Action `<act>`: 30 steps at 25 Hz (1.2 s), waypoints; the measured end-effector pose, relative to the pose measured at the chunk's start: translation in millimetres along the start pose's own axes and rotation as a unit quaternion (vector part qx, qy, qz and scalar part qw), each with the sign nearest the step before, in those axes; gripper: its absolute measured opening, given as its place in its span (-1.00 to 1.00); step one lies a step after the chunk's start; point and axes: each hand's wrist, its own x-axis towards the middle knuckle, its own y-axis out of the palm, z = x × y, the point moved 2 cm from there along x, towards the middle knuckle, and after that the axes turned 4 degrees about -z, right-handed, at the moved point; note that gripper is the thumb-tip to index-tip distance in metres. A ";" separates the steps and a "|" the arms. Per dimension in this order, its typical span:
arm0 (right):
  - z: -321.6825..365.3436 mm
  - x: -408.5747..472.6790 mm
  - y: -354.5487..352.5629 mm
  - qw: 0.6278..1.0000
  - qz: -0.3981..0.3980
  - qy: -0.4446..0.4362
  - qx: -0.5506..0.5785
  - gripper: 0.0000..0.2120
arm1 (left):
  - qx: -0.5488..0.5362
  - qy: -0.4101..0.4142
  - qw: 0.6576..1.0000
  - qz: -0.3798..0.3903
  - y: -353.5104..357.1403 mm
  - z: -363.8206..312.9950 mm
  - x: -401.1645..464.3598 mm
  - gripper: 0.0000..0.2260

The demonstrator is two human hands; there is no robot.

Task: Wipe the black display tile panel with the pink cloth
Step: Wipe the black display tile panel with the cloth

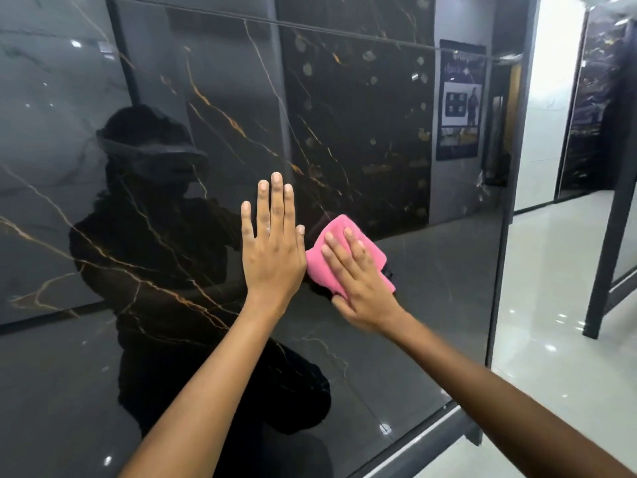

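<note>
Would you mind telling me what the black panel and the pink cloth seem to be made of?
Black panel: probably polished marble-look tile or stone, since it is mirror-glossy with gold veins and clear reflections.
Pink cloth: soft fabric, possibly microfibre; it looks matte and folds under the right hand pressing it.

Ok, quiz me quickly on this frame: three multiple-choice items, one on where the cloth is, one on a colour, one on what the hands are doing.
1. Where is the pink cloth?
A. under the right hand, on the black tile panel
B. on the floor
C. under the left hand

2. What colour are the panel's veins?
A. blue
B. golden-orange
C. green

3. How is the left hand?
A. gripping the cloth
B. clenched
C. flat, fingers straight, against the panel

Answers:
1 A: right fingers lie spread over the cloth.
2 B: golden-orange lines cross the black surface.
3 C: its palm lies flat beside the cloth.
</note>
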 end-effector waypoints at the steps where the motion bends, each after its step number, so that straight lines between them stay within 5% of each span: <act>1: -15.6 4.2 -9.9 0.999 -0.001 -0.029 -0.019 -0.27 | 0.001 0.002 1.000 0.000 0.4 -0.5 -0.5 -0.48; 2: -42.0 9.5 -19.9 0.999 -0.026 0.013 -0.017 -0.27 | 0.005 0.002 1.000 0.001 0.6 -0.7 -0.5 -0.48; 4: -109.8 13.7 -40.7 0.963 -0.095 0.249 0.021 -0.28 | 0.023 0.004 1.000 0.003 1.3 -1.9 -0.6 -0.49; 6: -168.2 3.7 -62.9 0.843 -0.157 0.512 0.050 -0.36 | 0.040 0.013 0.999 0.000 1.6 -3.9 -1.9 -0.49; 8: -162.3 -7.8 -54.4 0.750 -0.179 0.634 0.066 -0.39 | 0.041 0.013 0.999 -0.004 1.8 -3.4 -1.1 -0.49; 9: -134.8 -11.1 -40.5 0.759 -0.184 0.620 0.074 -0.38 | 0.030 0.010 0.999 -0.007 1.7 -2.5 0.3 -0.49; 10: -95.0 -16.4 -22.3 0.809 -0.163 0.559 0.083 -0.33 | 0.014 0.008 1.000 -0.011 1.2 -2.2 1.3 -0.49; 12: -2.2 -34.7 14.4 0.953 -0.056 0.287 0.083 -0.21 | -0.038 -0.009 0.999 -0.014 -2.4 -3.6 -6.7 -0.49; 13: 31.3 -52.5 29.6 0.995 0.016 0.096 0.037 -0.19 | -0.060 -0.021 0.998 -0.007 -4.5 -5.9 -21.7 -0.48; 14: 39.3 -68.4 35.9 0.996 0.069 -0.049 -0.023 -0.21 | -0.073 -0.026 0.997 0.008 -6.2 -8.7 -44.6 -0.47; 15: 25.3 -77.9 32.1 0.989 0.088 -0.105 -0.056 -0.22 | -0.080 -0.020 0.996 0.026 -7.6 -11.3 -73.4 -0.45; 16: -0.5 -83.0 26.9 0.992 0.077 -0.083 -0.058 -0.20 | -0.078 -0.008 0.996 0.047 -7.6 -12.0 -102.0 -0.43; 18: -56.6 -85.2 10.7 0.989 0.010 0.150 0.000 -0.19 | -0.056 0.025 0.995 0.079 -3.2 -9.7 -144.1 -0.43; 20: -108.2 -91.1 -8.8 0.888 -0.061 0.452 0.050 -0.29 | -0.031 0.044 0.995 0.085 4.9 -7.2 -156.7 -0.45; 22: -115.3 -89.6 -10.1 0.780 -0.107 0.611 0.084 -0.35 | -0.004 0.052 0.996 0.073 8.2 -8.6 -154.3 -0.46; 24: -68.5 -84.6 8.5 0.815 -0.118 0.561 0.087 -0.31 | 0.005 0.056 0.996 0.065 9.2 -10.3 -156.5 -0.46; 27: 49.1 -121.9 52.9 0.963 0.006 0.252 0.090 -0.19 | -0.008 0.051 0.997 0.052 8.2 -7.9 -158.3 -0.45; 29: 67.7 -160.1 66.4 0.992 0.096 0.075 0.021 -0.18 | -0.023 0.051 0.997 0.049 6.7 -6.7 -156.5 -0.43; 30: 48.4 -170.6 65.4 0.992 0.099 0.080 0.013 -0.19 | -0.024 0.053 0.997 0.048 5.9 -6.7 -155.7 -0.43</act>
